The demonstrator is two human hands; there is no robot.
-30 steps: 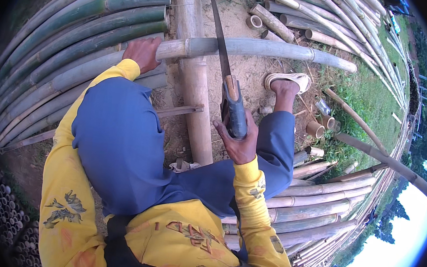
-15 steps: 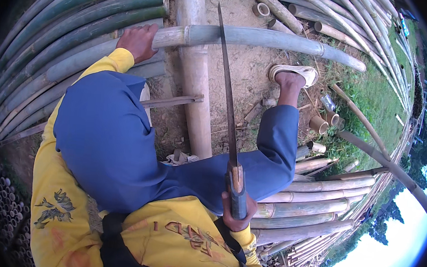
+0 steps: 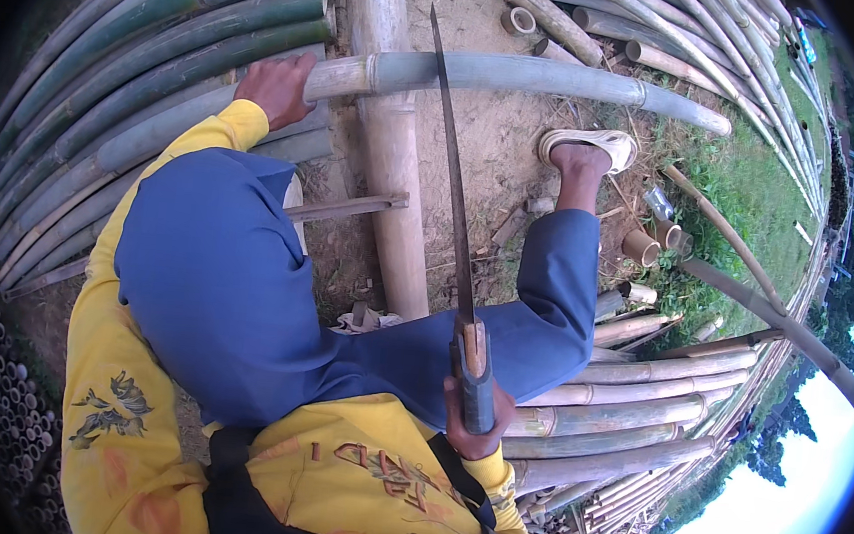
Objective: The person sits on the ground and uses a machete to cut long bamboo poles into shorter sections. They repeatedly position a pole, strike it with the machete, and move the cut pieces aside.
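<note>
Left hand (image 3: 278,90): fingers gripping grey-green round bamboo pole (image 3: 532,77). Right hand (image 3: 483,419): fingers closed round dark-handled steel handsaw (image 3: 454,169), blade across pole.

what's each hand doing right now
Left hand: closed over the bamboo pole.
Right hand: closed, holding the saw handle.

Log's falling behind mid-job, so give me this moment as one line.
left hand: on pole | right hand: gripping saw | saw: blade crossing pole in view | pole: lying across log

Room, apparently, between saw (image 3: 461,240) and foot (image 3: 578,158); pole (image 3: 562,79) beyond.
</note>
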